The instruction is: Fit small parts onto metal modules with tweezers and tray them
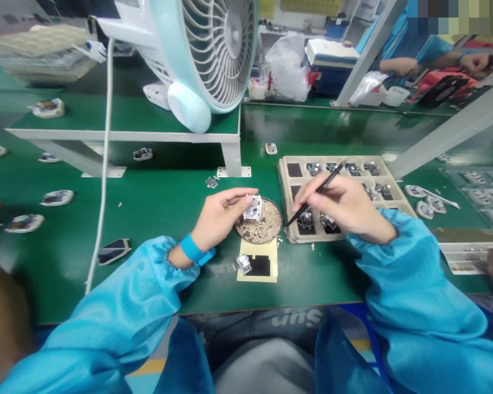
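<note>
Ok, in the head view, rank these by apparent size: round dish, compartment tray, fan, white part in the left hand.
1. Fan, partly out of frame
2. Compartment tray
3. Round dish
4. White part

Dark trousers point(246, 325) on lap: large pale lettering point(298, 317), seems "Sun"; rest hidden | background print: too blurred to read

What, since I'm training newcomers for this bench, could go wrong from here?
The small white part in the left hand could slip into the round dish below, among the tiny loose bits. The right hand, holding a black tool, is over the tray, so it might knock the parts there. The fan stands nearby; if it is running, which I cannot tell, its air might scatter light bits.
</note>
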A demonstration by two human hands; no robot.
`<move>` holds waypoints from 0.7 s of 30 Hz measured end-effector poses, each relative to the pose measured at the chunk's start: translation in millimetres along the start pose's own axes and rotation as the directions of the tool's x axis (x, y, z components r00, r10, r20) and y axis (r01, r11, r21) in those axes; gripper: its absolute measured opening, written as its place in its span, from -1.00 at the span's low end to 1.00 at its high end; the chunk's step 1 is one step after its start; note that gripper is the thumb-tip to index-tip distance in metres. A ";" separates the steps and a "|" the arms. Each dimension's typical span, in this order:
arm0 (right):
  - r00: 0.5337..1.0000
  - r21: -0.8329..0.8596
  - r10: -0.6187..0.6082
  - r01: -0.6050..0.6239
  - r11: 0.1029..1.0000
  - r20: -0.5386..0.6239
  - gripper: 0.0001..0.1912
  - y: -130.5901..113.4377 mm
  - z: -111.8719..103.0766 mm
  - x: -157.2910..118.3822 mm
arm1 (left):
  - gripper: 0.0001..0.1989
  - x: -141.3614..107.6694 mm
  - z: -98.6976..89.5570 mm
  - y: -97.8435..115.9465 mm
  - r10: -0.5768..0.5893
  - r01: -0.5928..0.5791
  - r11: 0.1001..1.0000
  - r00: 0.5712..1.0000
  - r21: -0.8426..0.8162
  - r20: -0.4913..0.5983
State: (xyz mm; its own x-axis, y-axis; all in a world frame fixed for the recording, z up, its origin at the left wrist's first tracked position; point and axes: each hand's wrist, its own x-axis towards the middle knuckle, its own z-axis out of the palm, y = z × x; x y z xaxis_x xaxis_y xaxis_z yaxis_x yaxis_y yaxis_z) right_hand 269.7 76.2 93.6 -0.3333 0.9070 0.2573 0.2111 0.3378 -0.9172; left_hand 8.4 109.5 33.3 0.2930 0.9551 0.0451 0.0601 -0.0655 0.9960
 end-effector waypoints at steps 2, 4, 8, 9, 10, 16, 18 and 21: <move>0.987 -0.101 -0.030 0.014 0.995 -0.158 -0.65 -5.5 -12.1 -4.0 | -0.64 1.0 0.5 -3.1 -0.044 0.046 0.997 0.999 -0.065 0.027; 0.983 -0.314 0.004 -0.063 0.947 -0.184 -0.62 -6.9 -22.8 -7.7 | -0.51 1.8 2.1 -7.2 -0.059 0.067 0.986 0.997 -0.154 0.056; 0.962 -0.752 0.272 -0.181 0.633 -0.003 -0.81 -3.7 -26.4 -13.5 | -0.48 1.6 6.9 -12.1 -0.083 0.095 0.975 0.994 -0.201 0.070; 0.947 -0.815 0.322 -0.191 0.547 -0.006 -0.83 -3.1 -22.9 -14.6 | -0.54 1.3 8.0 -12.2 -0.100 0.112 0.976 0.992 -0.185 0.075; 0.933 -0.861 0.359 -0.202 0.466 -0.025 -0.81 -2.8 -18.2 -15.5 | -0.59 1.0 8.9 -11.9 -0.118 0.130 0.977 0.990 -0.168 0.078; 0.923 -0.929 0.383 -0.174 0.326 -0.039 -0.81 -2.6 -2.3 -18.9 | -0.60 1.1 11.1 -8.1 -0.185 0.192 0.973 0.981 -0.128 0.065; 0.941 -0.896 0.339 -0.170 0.411 -0.023 -0.86 -3.0 -8.6 -19.6 | -0.62 1.0 11.0 -7.0 -0.186 0.194 0.972 0.980 -0.134 0.070; 0.968 -0.704 0.249 -0.185 0.686 -0.012 -0.86 -4.9 -18.4 -17.2 | -0.67 -0.1 11.2 -5.2 -0.151 0.161 0.970 0.986 -0.182 0.066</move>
State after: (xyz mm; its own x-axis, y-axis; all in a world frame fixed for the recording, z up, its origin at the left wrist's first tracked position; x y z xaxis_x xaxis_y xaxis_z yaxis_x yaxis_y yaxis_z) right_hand 291.3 63.6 99.2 -0.2596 0.9654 0.0243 0.8531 0.2411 -0.4628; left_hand 18.8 106.5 27.2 0.3426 0.9329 -0.1109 -0.0685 0.1425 0.9874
